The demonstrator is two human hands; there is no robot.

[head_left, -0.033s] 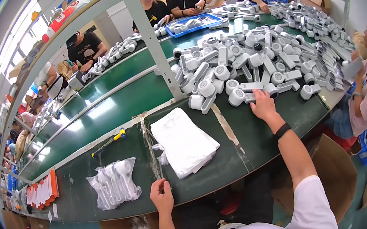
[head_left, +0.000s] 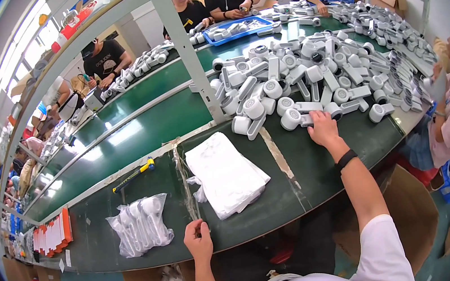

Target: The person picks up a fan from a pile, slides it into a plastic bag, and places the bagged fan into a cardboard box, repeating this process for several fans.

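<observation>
My right hand [head_left: 324,129] reaches to the near edge of a heap of grey-white handheld devices [head_left: 290,119] with round perforated heads and straight handles. Its fingers curl over the handle end of one device, which still lies on the table. At the table's front edge my left hand [head_left: 198,239] is loosely closed, with nothing visible in it. Between the hands lies a stack of white plastic bags [head_left: 226,174]. Left of my left hand, several devices lie side by side in clear bags [head_left: 141,225].
A yellow and black hammer [head_left: 133,174] lies beyond the bagged devices. Orange-and-white boxes [head_left: 52,234] stand at the left. A grey metal post [head_left: 184,49] rises beside the heap. Co-workers sit across the conveyor [head_left: 158,109]; another person [head_left: 448,105] works at the right.
The person at the right has shifted their hands and the pale part in them slightly. My own hands look unmoved.
</observation>
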